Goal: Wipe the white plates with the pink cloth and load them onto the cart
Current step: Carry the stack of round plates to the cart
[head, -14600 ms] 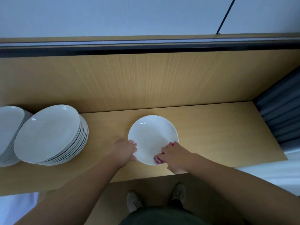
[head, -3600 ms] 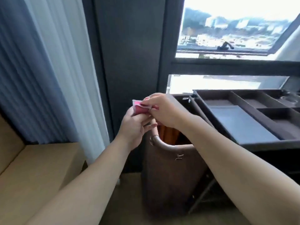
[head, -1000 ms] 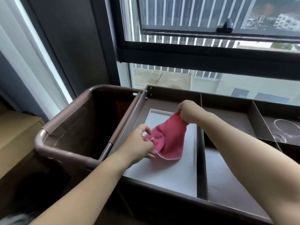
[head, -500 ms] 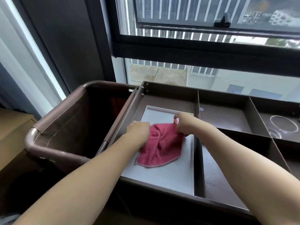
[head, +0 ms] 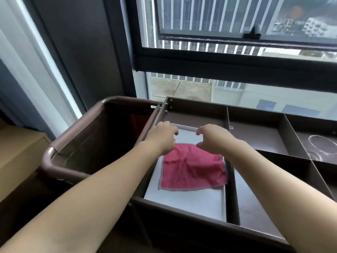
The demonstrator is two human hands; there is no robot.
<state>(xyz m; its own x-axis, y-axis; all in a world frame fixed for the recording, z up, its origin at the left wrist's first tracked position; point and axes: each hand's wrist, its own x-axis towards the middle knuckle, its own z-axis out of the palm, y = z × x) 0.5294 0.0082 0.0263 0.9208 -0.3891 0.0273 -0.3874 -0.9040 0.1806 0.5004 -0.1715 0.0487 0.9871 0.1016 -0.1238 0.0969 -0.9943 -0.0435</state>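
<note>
Head view: pink cloth [head: 193,170] spread flat on white liner [head: 186,203] in leftmost tray compartment of cart [head: 197,108], probably padding for plates; left hand [head: 162,137] and right hand [head: 213,138] just above, fingers loosely curled, gripping nothing.

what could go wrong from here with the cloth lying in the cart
1. The rumpled pink terry cloth lies loose on the flat white liner, its right edge up against the dark brown divider; plates stacked on it might sit tilted.
2. The clear glass vessel in the far right compartment could get knocked during loading.
</note>
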